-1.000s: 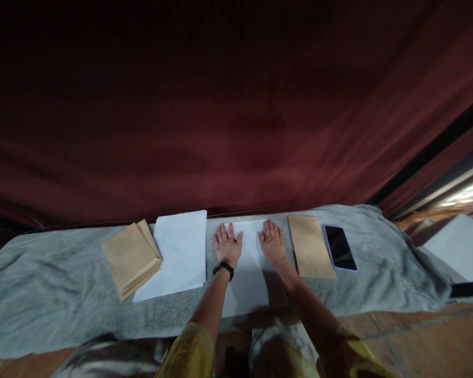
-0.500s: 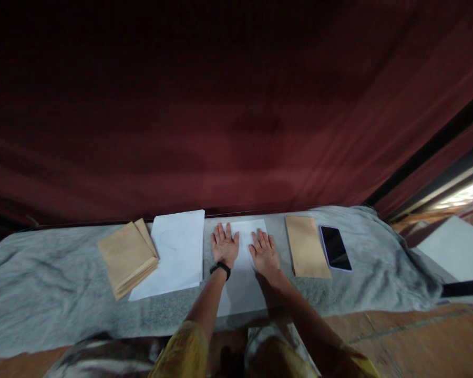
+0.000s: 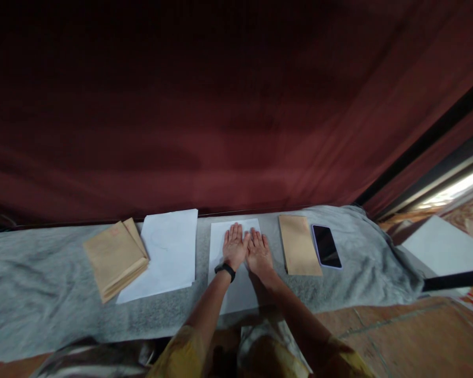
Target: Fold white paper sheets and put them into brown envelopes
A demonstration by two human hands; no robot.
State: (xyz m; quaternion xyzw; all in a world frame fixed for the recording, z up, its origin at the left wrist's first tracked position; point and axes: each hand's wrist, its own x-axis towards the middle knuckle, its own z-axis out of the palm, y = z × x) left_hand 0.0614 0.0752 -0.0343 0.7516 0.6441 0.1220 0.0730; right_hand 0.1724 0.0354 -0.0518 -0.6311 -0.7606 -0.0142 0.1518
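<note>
Both of my hands lie flat on a white sheet of paper (image 3: 236, 286) spread on a grey cloth (image 3: 43, 304). My left hand (image 3: 235, 245), with a black band at the wrist, rests palm down with fingers stretched out. Right beside it, touching at the thumbs, is my right hand (image 3: 258, 252), also flat and open. Neither hand holds anything. A tan envelope (image 3: 298, 244) lies just right of the sheet.
A second white sheet stack (image 3: 165, 252) and a pile of tan envelopes (image 3: 112, 257) lie to the left. A dark phone (image 3: 326, 245) sits right of the single envelope. A dark red curtain (image 3: 220, 115) hangs behind the cloth-covered surface.
My hands have slid together from the sheet's two sides to its middle, staying flat on it. The camera view has shifted slightly.
</note>
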